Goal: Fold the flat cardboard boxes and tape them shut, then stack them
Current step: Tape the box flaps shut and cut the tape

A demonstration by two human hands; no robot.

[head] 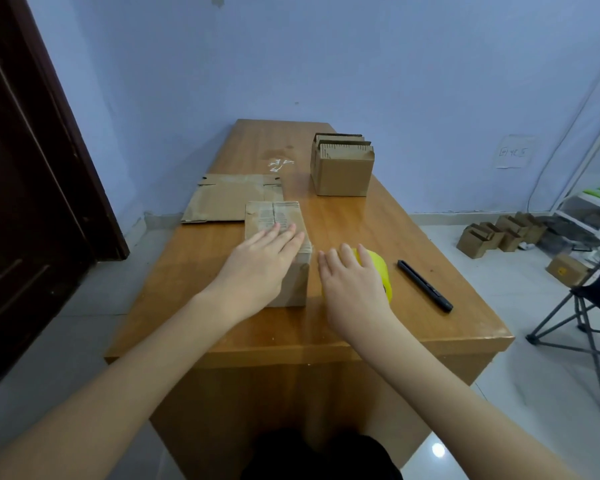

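Observation:
A small folded cardboard box [274,216] with tape over its top stands in the middle of the wooden table [378,223]. My left hand [260,263] lies flat on its near top, fingers straight. Right of the box, my right hand [352,282] rests with straight fingers over a yellow tape dispenser [380,263], most of which it hides. A flat unfolded box [222,199] lies behind the folded one on the table's left side. An open-topped cardboard box [342,169] holding upright cardboard pieces stands at the far right.
A black pen-like tool [425,285] lies on the table to the right of the dispenser. Several small boxes [499,233] sit on the floor at right, near a folding chair [589,306]. A dark door [32,168] is at left.

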